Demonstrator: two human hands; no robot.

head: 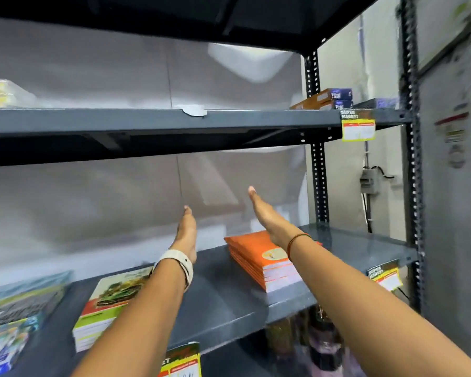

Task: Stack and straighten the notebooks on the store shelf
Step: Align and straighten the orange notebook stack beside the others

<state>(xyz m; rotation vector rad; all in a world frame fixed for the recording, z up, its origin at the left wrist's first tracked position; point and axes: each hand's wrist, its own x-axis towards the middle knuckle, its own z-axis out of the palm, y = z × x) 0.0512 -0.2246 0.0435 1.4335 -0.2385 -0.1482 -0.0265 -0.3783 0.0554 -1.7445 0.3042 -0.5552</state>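
A stack of orange notebooks (259, 261) lies on the grey metal shelf (229, 300), right of centre. A second stack with green, white and red covers (106, 303) lies to its left. My left hand (186, 232), with a white watch on the wrist, is stretched forward above the bare shelf between the two stacks, fingers straight and holding nothing. My right hand (267, 216) reaches forward over the back of the orange stack, edge-on, fingers extended, empty.
Colourful books or boxes (14, 322) lie at the shelf's far left. An upper shelf (147, 121) carries small boxes (326, 99) at its right end. Price tags (358, 126) hang from shelf edges. A perforated upright (317, 164) stands right. Dark bottles (324, 338) sit below.
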